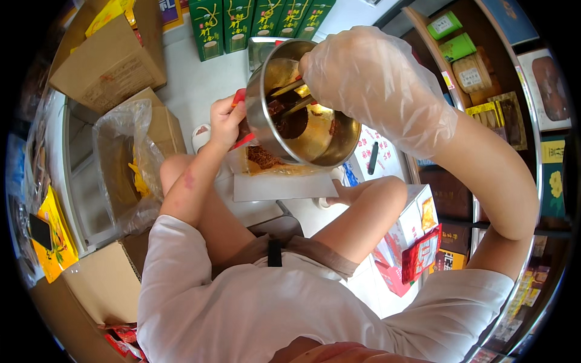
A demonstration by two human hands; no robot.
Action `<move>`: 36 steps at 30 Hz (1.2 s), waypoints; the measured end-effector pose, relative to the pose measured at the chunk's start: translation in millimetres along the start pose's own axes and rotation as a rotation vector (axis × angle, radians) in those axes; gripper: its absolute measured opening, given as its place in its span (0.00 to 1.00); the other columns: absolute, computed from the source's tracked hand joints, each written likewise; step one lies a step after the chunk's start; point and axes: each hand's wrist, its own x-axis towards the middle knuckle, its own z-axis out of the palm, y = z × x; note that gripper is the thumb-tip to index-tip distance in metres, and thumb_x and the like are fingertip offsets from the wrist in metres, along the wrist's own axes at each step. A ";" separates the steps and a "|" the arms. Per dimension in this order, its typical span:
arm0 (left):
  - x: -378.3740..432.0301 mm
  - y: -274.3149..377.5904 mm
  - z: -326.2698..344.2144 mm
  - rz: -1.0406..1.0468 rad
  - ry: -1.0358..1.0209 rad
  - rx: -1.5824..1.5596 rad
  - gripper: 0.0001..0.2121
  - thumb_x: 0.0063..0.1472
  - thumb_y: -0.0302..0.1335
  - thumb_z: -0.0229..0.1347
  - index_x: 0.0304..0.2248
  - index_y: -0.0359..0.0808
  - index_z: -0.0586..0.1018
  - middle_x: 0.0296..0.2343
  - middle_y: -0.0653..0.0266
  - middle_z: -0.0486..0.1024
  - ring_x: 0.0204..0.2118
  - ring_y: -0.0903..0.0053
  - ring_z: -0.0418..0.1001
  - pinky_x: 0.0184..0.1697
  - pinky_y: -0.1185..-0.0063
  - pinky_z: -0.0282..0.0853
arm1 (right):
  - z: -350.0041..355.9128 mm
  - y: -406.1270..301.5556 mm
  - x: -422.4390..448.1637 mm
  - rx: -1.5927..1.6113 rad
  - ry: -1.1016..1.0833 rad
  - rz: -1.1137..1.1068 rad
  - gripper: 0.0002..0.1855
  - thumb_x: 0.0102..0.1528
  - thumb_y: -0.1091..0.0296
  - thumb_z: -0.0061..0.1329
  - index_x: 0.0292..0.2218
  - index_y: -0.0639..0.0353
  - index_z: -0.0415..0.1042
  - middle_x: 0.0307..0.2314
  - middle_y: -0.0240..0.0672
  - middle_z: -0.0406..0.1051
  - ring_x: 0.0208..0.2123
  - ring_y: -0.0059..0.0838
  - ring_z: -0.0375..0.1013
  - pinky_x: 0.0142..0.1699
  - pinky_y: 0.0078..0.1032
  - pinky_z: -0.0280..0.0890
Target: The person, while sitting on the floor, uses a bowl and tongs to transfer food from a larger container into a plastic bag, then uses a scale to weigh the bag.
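A steel pot (pixel 327 154) stands in front of me with its mouth towards me; what supports it is hidden. Dark reddish-brown liquid and pieces of food (pixel 290 122) lie inside. My right hand (pixel 354 77), in a clear plastic glove, grips a pair of wooden chopsticks (pixel 295 106) whose ends reach into the pot. Bare, my left hand (pixel 226 121) pinches a red plastic pouch (pixel 245 138) beside the pot's left wall, which partly covers it. Under the pot's near side, dark reddish shredded food (pixel 261 158) shows in a plastic-lined white box (pixel 290 187).
Cardboard boxes (pixel 109 68) and a carton lined with clear plastic (pixel 122 159) stand left. Green gift boxes (pixel 236 27) line the back. Shelves of packaged goods (pixel 470 75) rise at right, near my right arm. A dark marker-like object (pixel 373 158) lies on a printed white surface.
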 end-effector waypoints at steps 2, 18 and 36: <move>0.8 -3.1 -4.3 0.027 0.002 -0.062 0.10 0.59 0.26 0.47 0.27 0.27 0.75 0.16 0.74 0.68 0.18 0.90 0.60 0.21 0.88 0.56 | -1.7 0.1 2.1 0.133 -0.204 0.042 0.07 0.40 0.66 0.47 0.23 0.50 0.62 0.16 0.24 0.57 0.22 0.22 0.64 0.28 0.19 0.59; 5.7 15.4 -23.4 0.012 -0.046 -0.167 0.11 0.59 0.28 0.48 0.30 0.25 0.75 0.24 0.67 0.73 0.24 0.86 0.67 0.26 0.87 0.62 | 51.1 61.5 -73.9 0.052 0.351 0.129 0.13 0.39 0.69 0.54 0.27 0.54 0.63 0.18 0.34 0.66 0.22 0.33 0.68 0.27 0.28 0.63; 5.5 -3.9 -39.3 0.045 0.190 0.140 0.19 0.59 0.35 0.50 0.15 0.33 0.67 0.13 0.74 0.63 0.16 0.89 0.57 0.17 0.85 0.51 | 78.1 114.0 -154.3 0.146 0.257 0.415 0.18 0.40 0.73 0.55 0.35 0.56 0.67 0.23 0.39 0.70 0.25 0.37 0.70 0.30 0.29 0.64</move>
